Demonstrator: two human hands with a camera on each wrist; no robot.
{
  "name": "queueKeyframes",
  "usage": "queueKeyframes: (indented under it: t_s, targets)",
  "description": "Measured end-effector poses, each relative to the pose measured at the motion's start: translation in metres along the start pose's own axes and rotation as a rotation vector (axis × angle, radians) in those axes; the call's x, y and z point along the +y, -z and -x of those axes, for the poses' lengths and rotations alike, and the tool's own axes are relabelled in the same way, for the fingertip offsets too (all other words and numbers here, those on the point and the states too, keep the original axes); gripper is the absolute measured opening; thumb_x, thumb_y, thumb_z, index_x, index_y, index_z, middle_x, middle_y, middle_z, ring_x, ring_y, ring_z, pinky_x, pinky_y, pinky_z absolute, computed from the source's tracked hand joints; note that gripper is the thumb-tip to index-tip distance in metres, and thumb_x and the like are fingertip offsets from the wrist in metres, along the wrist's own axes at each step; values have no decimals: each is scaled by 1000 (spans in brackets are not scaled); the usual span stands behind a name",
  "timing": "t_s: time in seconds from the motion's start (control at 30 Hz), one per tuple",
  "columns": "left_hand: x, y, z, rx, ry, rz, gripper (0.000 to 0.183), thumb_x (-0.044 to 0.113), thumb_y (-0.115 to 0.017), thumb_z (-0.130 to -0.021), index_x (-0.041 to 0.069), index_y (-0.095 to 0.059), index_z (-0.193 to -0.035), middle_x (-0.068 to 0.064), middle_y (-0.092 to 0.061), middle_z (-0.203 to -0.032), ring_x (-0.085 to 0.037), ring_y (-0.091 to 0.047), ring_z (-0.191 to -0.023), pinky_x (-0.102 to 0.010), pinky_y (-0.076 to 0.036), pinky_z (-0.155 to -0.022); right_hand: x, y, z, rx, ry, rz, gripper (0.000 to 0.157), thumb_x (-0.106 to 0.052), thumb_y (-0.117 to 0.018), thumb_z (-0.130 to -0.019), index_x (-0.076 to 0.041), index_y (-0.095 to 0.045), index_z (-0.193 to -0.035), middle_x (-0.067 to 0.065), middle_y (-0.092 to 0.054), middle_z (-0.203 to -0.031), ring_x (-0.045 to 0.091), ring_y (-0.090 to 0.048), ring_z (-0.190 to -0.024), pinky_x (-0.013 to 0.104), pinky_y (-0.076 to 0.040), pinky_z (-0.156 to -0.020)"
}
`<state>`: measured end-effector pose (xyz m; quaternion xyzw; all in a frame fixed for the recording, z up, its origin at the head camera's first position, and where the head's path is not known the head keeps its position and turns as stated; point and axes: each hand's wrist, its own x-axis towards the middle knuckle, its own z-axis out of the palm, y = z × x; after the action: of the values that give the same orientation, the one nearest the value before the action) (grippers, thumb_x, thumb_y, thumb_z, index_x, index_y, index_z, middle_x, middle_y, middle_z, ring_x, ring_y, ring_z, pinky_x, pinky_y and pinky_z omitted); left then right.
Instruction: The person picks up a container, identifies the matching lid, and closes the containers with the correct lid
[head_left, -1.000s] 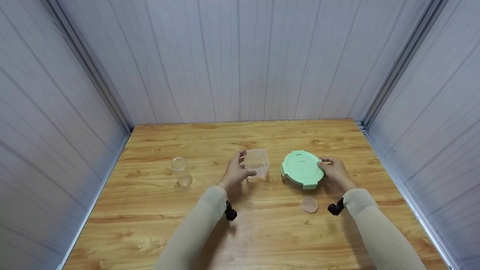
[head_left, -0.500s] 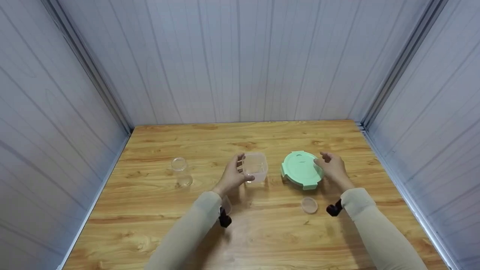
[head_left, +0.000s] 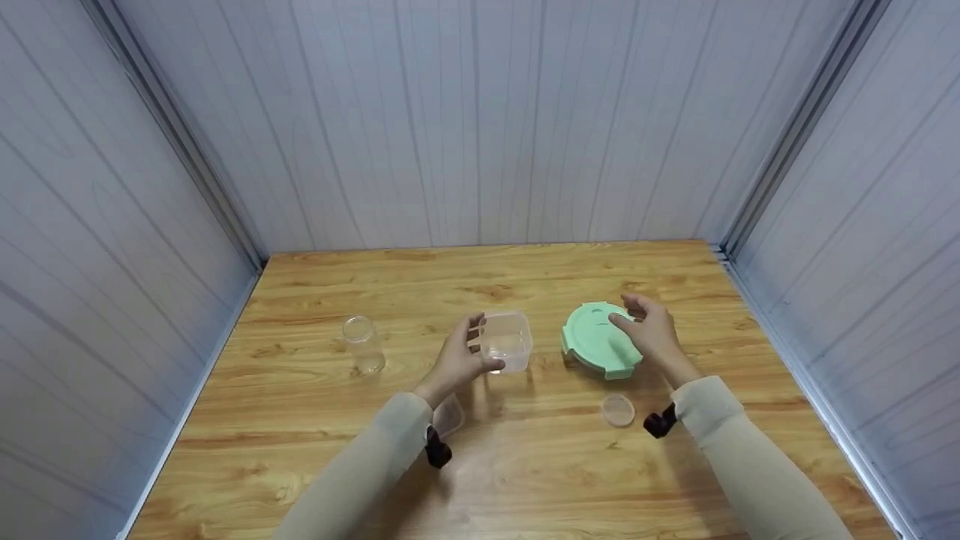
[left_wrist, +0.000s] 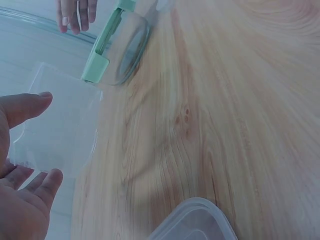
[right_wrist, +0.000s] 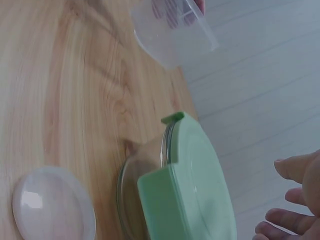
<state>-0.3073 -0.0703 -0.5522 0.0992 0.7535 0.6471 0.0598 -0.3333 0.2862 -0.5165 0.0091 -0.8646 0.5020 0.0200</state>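
My left hand [head_left: 455,361] grips a clear square plastic container [head_left: 506,341] by its side, thumb at the near side and fingers at the far side. The wrist views show this container lifted off the table. A round glass food container [head_left: 600,341] with a pale green clip-on lid stands to its right. My right hand [head_left: 651,334] hovers by the right edge of that green lid, fingers loosely extended and holding nothing. In the right wrist view, a gap shows between these fingers and the lid [right_wrist: 207,170].
A small round translucent lid [head_left: 618,410] lies in front of the glass container. Partly hidden by the left forearm, a square translucent lid [head_left: 449,416] rests on the wooden table [head_left: 540,472]. At the left stands a clear jar [head_left: 364,345]. Pale panels enclose the table.
The left hand has brought the square container nearer and slightly left, uncovering the square lid. My right hand has let go of the green lid's edge and moved up and left over it.
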Motion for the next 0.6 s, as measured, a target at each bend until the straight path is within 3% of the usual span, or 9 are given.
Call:
queueKeyframes:
  t_s: [0.27,0.6]
  targets:
    - [-1,2,8,-18,-18,27,98,-9,-86,-77,-5,-36,-161,-32,-42,-162,-55,-48,-147,-59,-50,-119,-13,-16,7,-10,60,-20,56,-14,-73,-104,7,-54,-153,33,-59,-151,47,-61,-138,54,-53,-116]
    - [2,-1,20,-29,-2,9,96,-8,-88,-77,-3,-39,-160,-30,-48,-159,-53,-55,-141,-54,-55,-114,-25,-36,21,-83,105,-56,58,-12,-76,-102,6,-55,-153,30,-65,-142,42,-67,-127,31,-60,-100]
